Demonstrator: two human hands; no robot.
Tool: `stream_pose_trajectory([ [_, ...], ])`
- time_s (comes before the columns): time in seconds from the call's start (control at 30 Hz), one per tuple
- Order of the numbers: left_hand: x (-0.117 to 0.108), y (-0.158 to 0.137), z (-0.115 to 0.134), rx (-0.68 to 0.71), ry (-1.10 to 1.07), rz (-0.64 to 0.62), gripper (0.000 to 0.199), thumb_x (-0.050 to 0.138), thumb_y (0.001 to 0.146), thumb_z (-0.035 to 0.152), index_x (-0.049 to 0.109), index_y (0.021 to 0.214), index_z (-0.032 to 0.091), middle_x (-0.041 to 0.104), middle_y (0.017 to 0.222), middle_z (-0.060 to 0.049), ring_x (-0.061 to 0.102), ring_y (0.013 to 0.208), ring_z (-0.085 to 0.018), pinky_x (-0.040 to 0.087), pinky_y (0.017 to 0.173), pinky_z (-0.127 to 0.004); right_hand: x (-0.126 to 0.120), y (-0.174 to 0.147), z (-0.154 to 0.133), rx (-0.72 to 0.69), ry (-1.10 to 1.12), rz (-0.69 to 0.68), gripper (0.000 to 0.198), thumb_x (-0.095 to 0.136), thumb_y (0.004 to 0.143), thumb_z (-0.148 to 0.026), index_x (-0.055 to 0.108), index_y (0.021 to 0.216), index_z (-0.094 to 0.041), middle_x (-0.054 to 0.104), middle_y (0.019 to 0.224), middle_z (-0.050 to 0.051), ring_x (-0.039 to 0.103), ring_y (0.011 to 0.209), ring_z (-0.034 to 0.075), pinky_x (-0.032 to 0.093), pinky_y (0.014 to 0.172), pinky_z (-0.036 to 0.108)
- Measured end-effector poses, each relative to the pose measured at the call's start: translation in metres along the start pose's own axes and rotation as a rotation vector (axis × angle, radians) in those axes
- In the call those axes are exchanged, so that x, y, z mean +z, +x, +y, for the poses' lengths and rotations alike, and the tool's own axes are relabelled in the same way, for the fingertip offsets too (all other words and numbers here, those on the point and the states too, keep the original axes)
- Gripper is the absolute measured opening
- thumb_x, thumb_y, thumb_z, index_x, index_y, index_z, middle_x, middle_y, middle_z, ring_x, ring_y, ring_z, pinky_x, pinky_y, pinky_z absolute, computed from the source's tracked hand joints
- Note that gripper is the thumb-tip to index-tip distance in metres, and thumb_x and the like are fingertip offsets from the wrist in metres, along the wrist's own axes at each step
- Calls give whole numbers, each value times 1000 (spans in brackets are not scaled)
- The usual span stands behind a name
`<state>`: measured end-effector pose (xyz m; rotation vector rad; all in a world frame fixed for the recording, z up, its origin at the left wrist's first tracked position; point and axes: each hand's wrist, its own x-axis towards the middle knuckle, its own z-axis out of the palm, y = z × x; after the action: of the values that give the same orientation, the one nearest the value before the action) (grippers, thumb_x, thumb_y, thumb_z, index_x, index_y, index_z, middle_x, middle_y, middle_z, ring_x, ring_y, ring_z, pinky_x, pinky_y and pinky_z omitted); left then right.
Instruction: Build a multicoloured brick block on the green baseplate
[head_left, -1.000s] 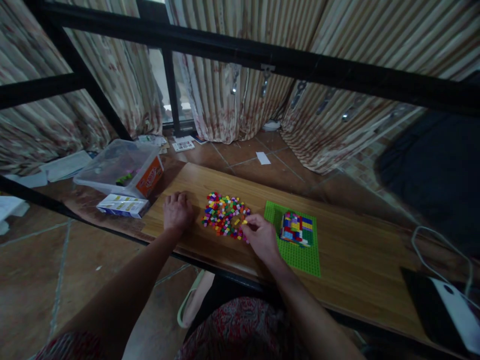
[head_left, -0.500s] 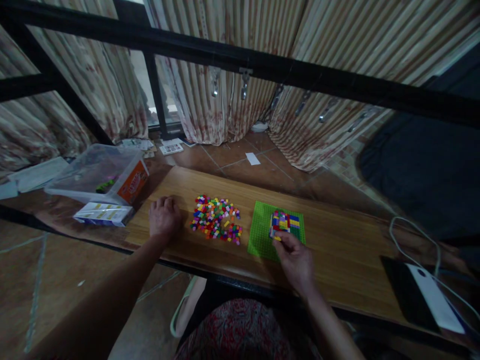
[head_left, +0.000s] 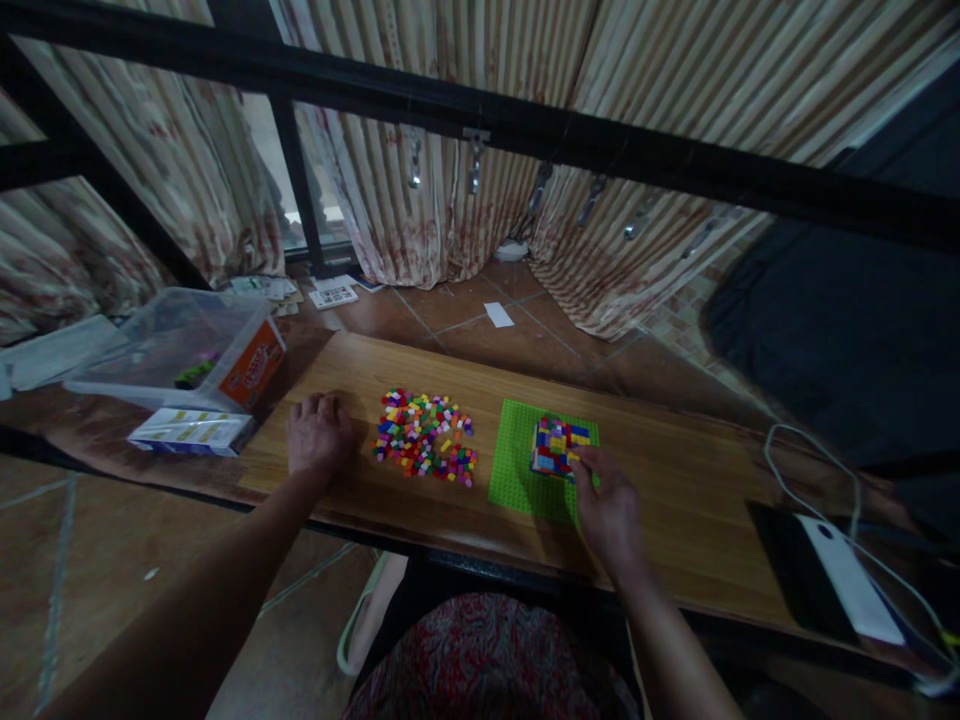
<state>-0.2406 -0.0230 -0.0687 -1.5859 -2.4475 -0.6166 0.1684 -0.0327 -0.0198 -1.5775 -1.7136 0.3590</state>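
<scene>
My left hand [head_left: 319, 435] rests on the wooden board, its fingers curled in and nothing seen in them. Just right of it lies a loose heap of small coloured toy bricks [head_left: 426, 435]. Further right is a green studded baseplate [head_left: 511, 470] bearing a low block of bricks [head_left: 553, 442] in blue, red, yellow and other colours. At the right side of this block, my right hand [head_left: 613, 508] pinches a small yellow brick [head_left: 575, 456] between thumb and forefinger. The fingers cover part of the block and the baseplate's right edge.
A clear plastic box [head_left: 172, 340] with an orange label stands at the left, a flat carton [head_left: 193, 430] in front of it. A white device [head_left: 847, 575] with a cable lies at the right end. A dark metal rail [head_left: 525, 118] crosses above the board.
My right hand has moved from the block's near left corner to its right side, with the yellow brick. My left hand keeps its place on the board. The whole view has shifted slightly.
</scene>
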Motion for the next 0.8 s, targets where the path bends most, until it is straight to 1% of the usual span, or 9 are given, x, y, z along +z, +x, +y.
stream_pose_trajectory([
  [0.1,-1,0,0,1,-7,0,43,36,87,30,64,114,12,62,116,-18,51,107,-33,40,93,-48,2,0,4,-49,-15,33,36,47,92,-49,66,97,-19,71,100,13,66,95,26,50,88,42],
  [0.23,-4,0,3,-9,-15,-28,43,36,87,29,63,115,10,61,117,-19,51,108,-33,39,95,-49,0,1,6,-70,-31,52,33,50,91,-48,67,96,-20,71,98,11,63,95,25,49,86,42],
  [0.33,-7,-1,5,-8,-7,-49,43,36,88,28,63,115,9,60,119,-19,51,108,-32,40,96,-47,0,1,5,-65,-10,71,31,53,89,-48,66,92,-20,70,94,9,63,89,24,49,83,40],
  [0.43,-8,-2,6,-12,-2,-50,42,37,87,28,62,116,10,60,118,-18,52,107,-32,40,94,-47,1,0,0,-28,40,52,29,55,88,-46,66,89,-20,69,90,8,63,80,22,49,78,37],
  [0.5,-8,-3,7,-21,-7,-42,41,38,87,27,62,115,11,61,118,-18,52,107,-33,41,94,-47,5,-4,-8,-14,77,3,27,55,88,-45,66,88,-20,68,90,7,63,78,20,49,75,35],
  [0.6,-7,-3,6,-23,-6,-39,41,38,88,27,63,115,11,61,117,-18,51,108,-33,41,93,-48,16,-11,-26,-46,137,-115,23,54,89,-41,67,90,-22,68,91,6,62,80,20,49,74,33],
  [0.7,-6,-3,6,-24,-1,-50,41,37,88,27,63,116,10,60,118,-18,50,109,-33,42,93,-48,36,-15,-46,-108,173,-230,21,51,90,-36,68,90,-23,68,90,5,63,84,20,49,77,33],
  [0.8,-6,-4,6,-31,3,-46,40,36,89,27,63,114,11,61,117,-17,50,109,-33,42,93,-47,61,-10,-64,-123,215,-300,20,51,89,-33,68,91,-23,69,91,5,63,87,20,48,79,33],
])
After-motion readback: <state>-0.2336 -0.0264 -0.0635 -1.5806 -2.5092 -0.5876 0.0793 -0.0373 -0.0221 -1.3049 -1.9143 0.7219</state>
